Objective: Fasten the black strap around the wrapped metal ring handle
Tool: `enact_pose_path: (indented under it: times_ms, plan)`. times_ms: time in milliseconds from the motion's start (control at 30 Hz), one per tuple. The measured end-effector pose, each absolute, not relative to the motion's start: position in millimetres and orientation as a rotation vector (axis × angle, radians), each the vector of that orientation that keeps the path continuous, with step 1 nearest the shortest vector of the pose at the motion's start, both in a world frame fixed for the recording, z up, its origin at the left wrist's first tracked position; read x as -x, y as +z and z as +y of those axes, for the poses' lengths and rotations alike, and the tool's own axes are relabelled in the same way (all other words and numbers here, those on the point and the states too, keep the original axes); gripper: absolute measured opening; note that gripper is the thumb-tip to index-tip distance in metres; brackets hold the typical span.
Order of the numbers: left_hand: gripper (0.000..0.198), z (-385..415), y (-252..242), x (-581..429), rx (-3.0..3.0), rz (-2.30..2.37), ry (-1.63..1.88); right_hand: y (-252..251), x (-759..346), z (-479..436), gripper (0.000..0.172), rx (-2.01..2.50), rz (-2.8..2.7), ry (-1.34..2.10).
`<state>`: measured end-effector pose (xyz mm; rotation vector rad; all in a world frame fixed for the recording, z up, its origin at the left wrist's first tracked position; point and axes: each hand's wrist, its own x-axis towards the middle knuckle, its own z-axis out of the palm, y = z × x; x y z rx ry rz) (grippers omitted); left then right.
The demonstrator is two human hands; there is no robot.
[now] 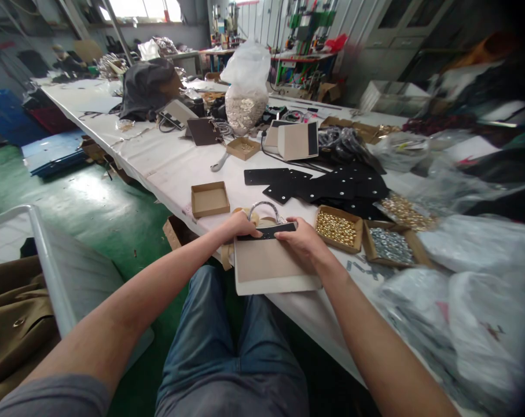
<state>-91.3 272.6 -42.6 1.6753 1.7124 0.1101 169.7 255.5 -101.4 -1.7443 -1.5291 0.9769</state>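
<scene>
A beige handbag panel with a black strip along its top lies over the table's near edge. A curved handle wrapped in clear film rises behind the strip. My left hand grips the strip's left end, thumb on top. At the other end my right hand holds the panel, its thumb pressing on the black strip. Small dark spots show on the strip between the thumbs. The fingers behind the panel are hidden. Close to my right hand stands a cardboard box of gold-coloured metal pieces.
Beside the gold pieces is a box of silver metal pieces. Black punched panels lie behind. A shallow cardboard box sits left of my hands. Plastic bags crowd the right side. A white bin stands at the left.
</scene>
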Motion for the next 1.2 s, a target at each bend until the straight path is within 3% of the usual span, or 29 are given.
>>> enact_pose_path:
  times_ms: [67,133,300,367,600,800,933,1200]
  plan:
    - [0.053,273,-42,90,-1.691,1.780,0.062,-99,-167,257,0.100,1.762,-1.636,0.868]
    - [0.054,273,-42,88,-1.682,1.807,0.045,-96,-164,256,0.100,1.742,-1.724,0.762]
    - [0.047,262,-42,88,-1.662,1.776,0.129,-90,-158,244,0.063,1.644,-1.789,0.696]
    - [0.047,256,-46,88,-1.689,1.793,0.159,-90,-159,239,0.057,1.638,-1.790,0.712]
    - [0.073,248,-79,85,-1.803,1.900,0.366,-96,-165,239,0.061,1.672,-1.741,0.712]
    - [0.056,247,-90,79,-1.945,1.809,0.488,-101,-164,228,0.092,1.698,-1.683,0.649]
    - [0.027,251,-88,75,-2.005,1.681,0.418,-105,-164,222,0.080,1.703,-1.662,0.622]
    - [0.045,264,-97,80,-1.992,1.648,0.360,-66,-166,181,0.062,1.554,-1.628,0.419]
